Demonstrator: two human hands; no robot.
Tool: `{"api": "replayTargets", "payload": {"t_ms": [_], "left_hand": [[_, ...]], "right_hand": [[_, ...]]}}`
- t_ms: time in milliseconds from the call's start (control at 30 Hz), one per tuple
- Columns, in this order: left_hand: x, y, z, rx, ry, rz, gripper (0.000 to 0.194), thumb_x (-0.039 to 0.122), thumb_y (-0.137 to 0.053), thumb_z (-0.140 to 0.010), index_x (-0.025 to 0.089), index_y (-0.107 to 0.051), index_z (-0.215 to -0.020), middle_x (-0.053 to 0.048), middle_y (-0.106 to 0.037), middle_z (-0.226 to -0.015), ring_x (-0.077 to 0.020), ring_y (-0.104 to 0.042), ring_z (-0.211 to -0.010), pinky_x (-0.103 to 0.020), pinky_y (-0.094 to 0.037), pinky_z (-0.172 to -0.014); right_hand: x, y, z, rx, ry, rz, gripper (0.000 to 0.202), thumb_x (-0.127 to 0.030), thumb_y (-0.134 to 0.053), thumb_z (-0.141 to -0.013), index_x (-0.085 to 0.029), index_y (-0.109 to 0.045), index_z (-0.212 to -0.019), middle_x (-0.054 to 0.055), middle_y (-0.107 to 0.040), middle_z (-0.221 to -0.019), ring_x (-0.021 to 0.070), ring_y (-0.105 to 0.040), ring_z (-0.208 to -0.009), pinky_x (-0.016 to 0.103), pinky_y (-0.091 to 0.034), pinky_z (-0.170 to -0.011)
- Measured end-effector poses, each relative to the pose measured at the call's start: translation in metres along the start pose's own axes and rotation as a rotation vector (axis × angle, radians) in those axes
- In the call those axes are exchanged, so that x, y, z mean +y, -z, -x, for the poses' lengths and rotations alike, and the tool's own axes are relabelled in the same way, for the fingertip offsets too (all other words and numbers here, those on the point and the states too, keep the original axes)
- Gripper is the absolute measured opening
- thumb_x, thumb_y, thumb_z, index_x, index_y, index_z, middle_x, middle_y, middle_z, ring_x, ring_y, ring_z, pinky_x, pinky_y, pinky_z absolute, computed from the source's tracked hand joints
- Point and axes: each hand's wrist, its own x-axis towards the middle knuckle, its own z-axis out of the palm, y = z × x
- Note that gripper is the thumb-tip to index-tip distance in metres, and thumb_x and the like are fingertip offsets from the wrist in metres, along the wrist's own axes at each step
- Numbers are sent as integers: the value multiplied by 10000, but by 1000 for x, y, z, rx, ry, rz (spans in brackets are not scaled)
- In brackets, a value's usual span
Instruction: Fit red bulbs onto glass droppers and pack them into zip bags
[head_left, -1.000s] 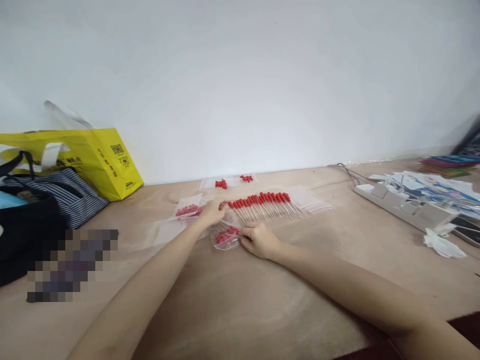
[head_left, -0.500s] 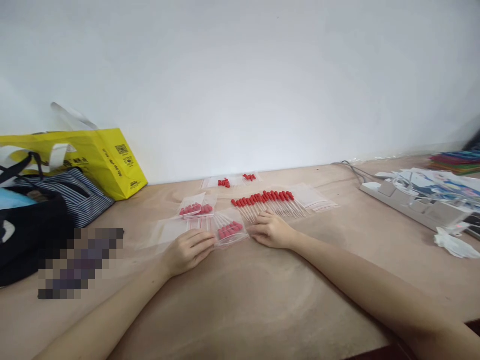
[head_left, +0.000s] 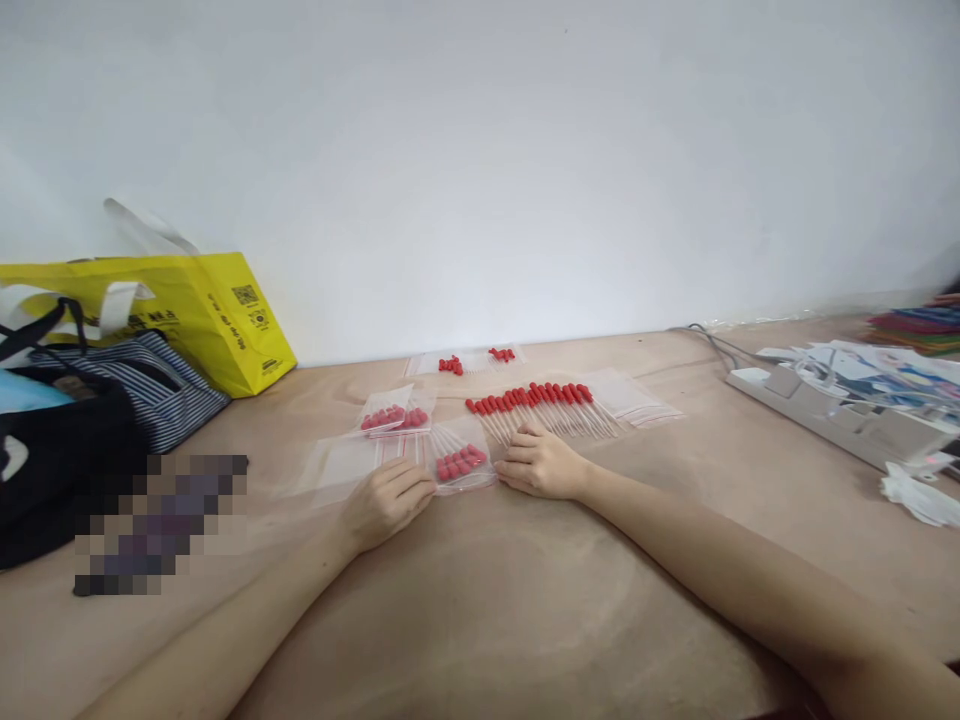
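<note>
Between my hands lies a clear zip bag (head_left: 480, 478) on the tabletop, its opening edge facing me. Several red-headed thin sticks show inside it. Closed fingers of my left hand (head_left: 388, 502) are at the bag's left corner. At its right corner my right hand (head_left: 544, 464) has its fingers curled together, apparently pinching the edge; the fingertips of both hands are partly hidden. Just beyond my right hand, a row of loose red-headed sticks (head_left: 529, 397) lies side by side, pale points towards me. Two overlapping filled bags (head_left: 396, 415) rest to the left, behind flat clear bags (head_left: 341, 462).
More bagged red-headed sticks (head_left: 451, 366) lie by the wall, and flat bags (head_left: 630, 396) beyond the row's right end. A white power strip (head_left: 817, 415) with cables and a crumpled tissue (head_left: 919, 495) are at right. A yellow bag (head_left: 247, 330) and striped pouch (head_left: 176, 385) stand left.
The view has shifted slightly. Both hands stay at the bag's two near corners, and its near edge looks a little flatter and straighter than before.
</note>
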Motion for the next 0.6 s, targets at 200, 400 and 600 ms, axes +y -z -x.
{"api": "replayTargets", "payload": {"t_ms": [200,400,600], "left_hand": [[2,-2,-2,147,55,106,148,119,-455,-820,159,-575,-743,-20,-634,-674,-120,-549,-617,-242,-455,-597],[-1,-4,0,110,51,141,143,128,-467,-810,163,-577,-726,-21,-642,-696,-119,-562,-629,-241,-457,-602],[-4,-3,2,154,60,89,117,141,-492,-798,174,-602,-773,-19,-664,-736,-125,-590,-662,-244,-475,-630]], "right_hand": [[0,-5,-5,86,69,4,267,-344,-439,-853,-160,-604,-753,17,-561,-637,133,-438,-668,287,-277,-648],[-4,-6,-10,108,105,116,239,-150,-421,-856,-155,-583,-680,-1,-523,-586,118,-420,-632,290,-253,-632],[-4,-10,-13,127,98,169,245,-115,-425,-834,-145,-568,-637,2,-514,-574,125,-405,-626,304,-253,-643]]}}
